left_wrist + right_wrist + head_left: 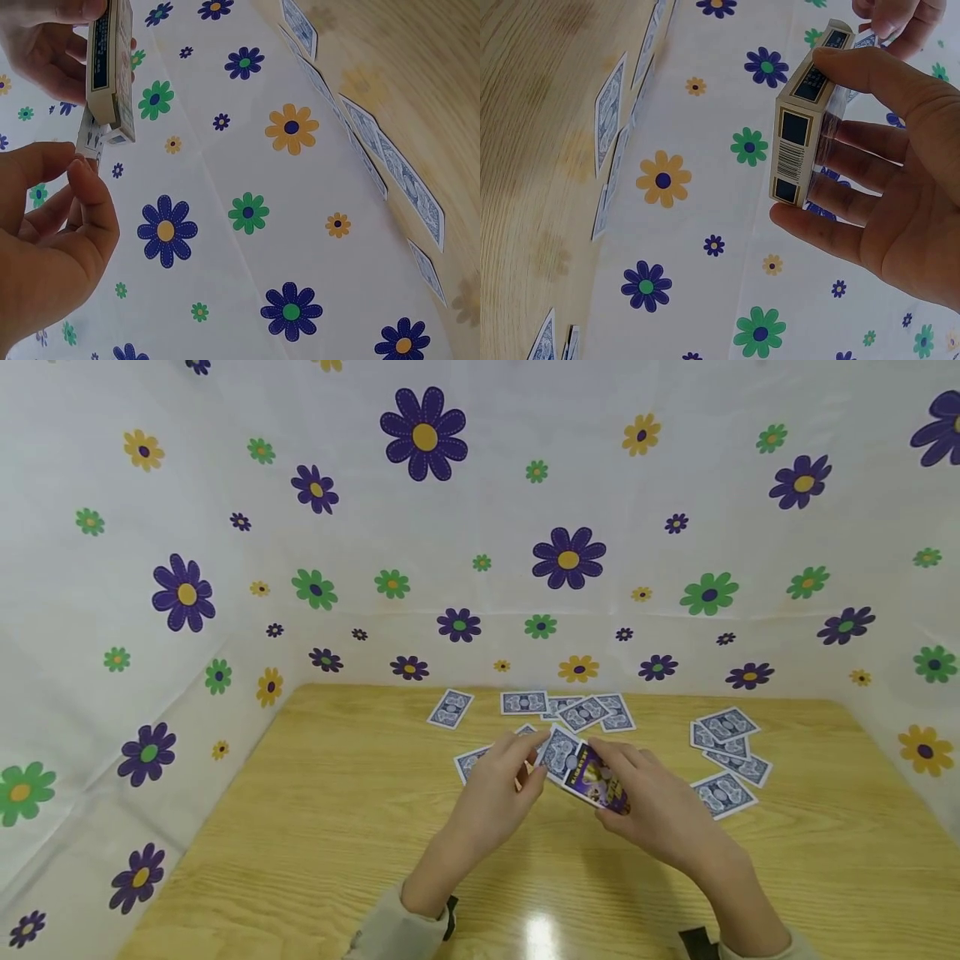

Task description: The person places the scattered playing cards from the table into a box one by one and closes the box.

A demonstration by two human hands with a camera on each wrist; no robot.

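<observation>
My right hand (660, 802) grips a purple playing-card box (594, 779) above the table. In the right wrist view the box (795, 139) shows cream sides and a barcode, with the thumb on one edge and the fingers on the opposite side. A blue-backed playing card (558, 753) sticks out of the box's end towards the left. My left hand (491, 789) pinches this card between thumb and fingertips, plainly seen in the left wrist view. Whether more cards lie beneath it I cannot tell.
Blue-backed cards lie scattered face down on the wooden table (315, 827): a single card (451, 709) at the far left, an overlapping group (583, 714) at the back, and another group (726, 737) at the right. Behind stands a white flowered cloth (480, 510).
</observation>
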